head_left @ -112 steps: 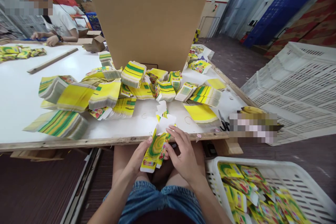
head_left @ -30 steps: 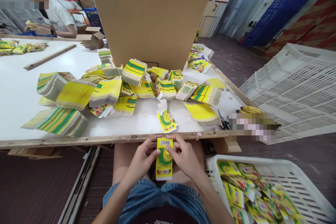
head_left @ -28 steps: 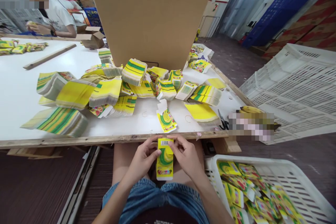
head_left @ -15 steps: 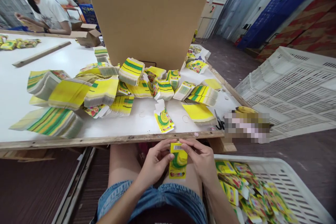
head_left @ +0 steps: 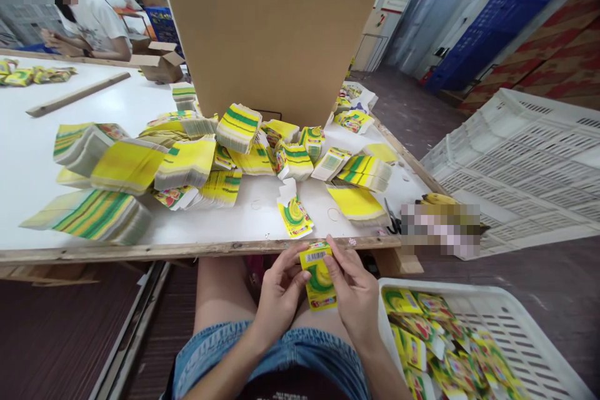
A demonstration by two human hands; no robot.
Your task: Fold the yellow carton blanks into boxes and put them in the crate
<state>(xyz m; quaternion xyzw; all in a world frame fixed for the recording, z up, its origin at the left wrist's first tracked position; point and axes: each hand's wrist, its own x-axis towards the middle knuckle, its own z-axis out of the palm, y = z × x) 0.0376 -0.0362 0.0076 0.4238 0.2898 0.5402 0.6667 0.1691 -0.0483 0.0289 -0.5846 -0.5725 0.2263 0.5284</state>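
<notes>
A small yellow and green box with a barcode near its top is held over my lap, just below the table edge. My left hand grips its left side between thumb and fingers. On the right side, my right hand pinches it near the top. One loose carton with a raised white flap lies on the white table in front of my hands. Behind it are several stacks of flat yellow cartons.
A white basket of yellow boxes stands at my right. Scissors and bananas lie at the table's right corner. A large cardboard panel rises behind the stacks. A person sits at the far left; white crates stand right.
The held box has tilted, and its top panel now shows. My right hand has shifted on its upper right side. The view has moved slightly.
</notes>
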